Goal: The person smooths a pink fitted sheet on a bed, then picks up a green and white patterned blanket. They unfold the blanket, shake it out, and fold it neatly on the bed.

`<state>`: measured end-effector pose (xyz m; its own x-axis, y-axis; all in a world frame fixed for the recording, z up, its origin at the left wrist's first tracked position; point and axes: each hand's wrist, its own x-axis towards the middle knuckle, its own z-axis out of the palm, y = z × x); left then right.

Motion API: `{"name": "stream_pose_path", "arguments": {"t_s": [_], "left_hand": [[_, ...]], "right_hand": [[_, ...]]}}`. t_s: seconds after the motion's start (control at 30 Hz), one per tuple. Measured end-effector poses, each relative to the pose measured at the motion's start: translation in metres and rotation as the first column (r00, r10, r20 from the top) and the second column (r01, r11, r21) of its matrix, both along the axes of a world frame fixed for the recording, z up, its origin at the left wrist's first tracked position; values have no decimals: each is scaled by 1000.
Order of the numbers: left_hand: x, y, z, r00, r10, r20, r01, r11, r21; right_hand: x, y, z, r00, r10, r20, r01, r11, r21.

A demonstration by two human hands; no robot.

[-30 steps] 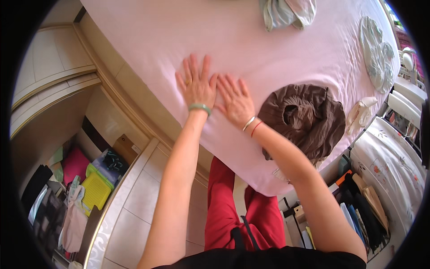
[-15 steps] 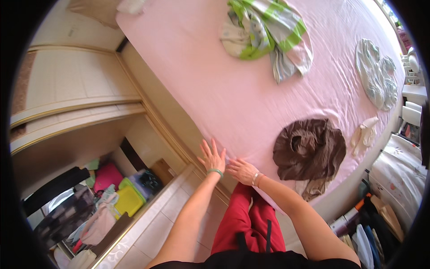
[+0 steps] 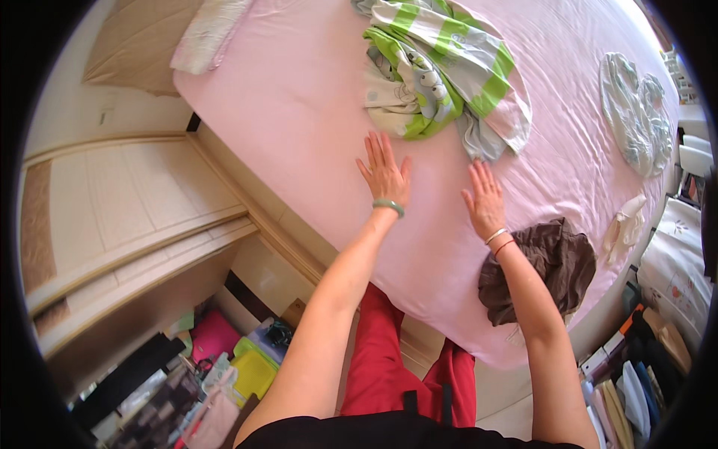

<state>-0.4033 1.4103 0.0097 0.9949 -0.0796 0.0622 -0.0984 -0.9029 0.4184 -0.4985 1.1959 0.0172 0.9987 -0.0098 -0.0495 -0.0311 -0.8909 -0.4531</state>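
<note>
Both my hands reach forward over a bed covered with a pink fitted sheet (image 3: 299, 142). My left hand (image 3: 387, 178), with a green bangle at its wrist, is open, palm down and fingers spread, just short of a bunched green, white and grey patterned cloth (image 3: 479, 71). To its right my right hand (image 3: 486, 200) is open too, fingers stretched toward the grey corner of that cloth. Neither hand holds anything. Whether the palms press on the sheet I cannot tell. Under my right forearm lies a crumpled brown cloth (image 3: 565, 258), partly hidden by the arm.
A pale grey-green crumpled cloth (image 3: 632, 112) and a small whitish cloth (image 3: 625, 224) lie along the right side of the bed. At left an open cabinet (image 3: 134, 262) holds a lime-green bin (image 3: 254, 367) and clothes. A folded pinkish-white bundle (image 3: 209, 37) rests at the far left corner.
Both hands have moved forward from the bed's near edge onto the sheet, and have spread apart. The view has shifted, showing more of the far left corner.
</note>
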Motion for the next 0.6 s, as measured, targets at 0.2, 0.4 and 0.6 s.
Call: {"name": "stream_pose_path", "arguments": {"t_s": [0.2,0.4,0.6], "left_hand": [[84,96,-40,990,-117,-83,132,968,213],[12,199,-37,975,-40,-218,96,963,251],[-34,266,-21,850,403,-338,-263,883,390]], "right_hand": [[56,97,-48,985,-163,54,168,980,-111],[13,246,-48,885,433,-170,-430,901,55],[27,284,-25,648,758,-75,-707,635,312]]}}
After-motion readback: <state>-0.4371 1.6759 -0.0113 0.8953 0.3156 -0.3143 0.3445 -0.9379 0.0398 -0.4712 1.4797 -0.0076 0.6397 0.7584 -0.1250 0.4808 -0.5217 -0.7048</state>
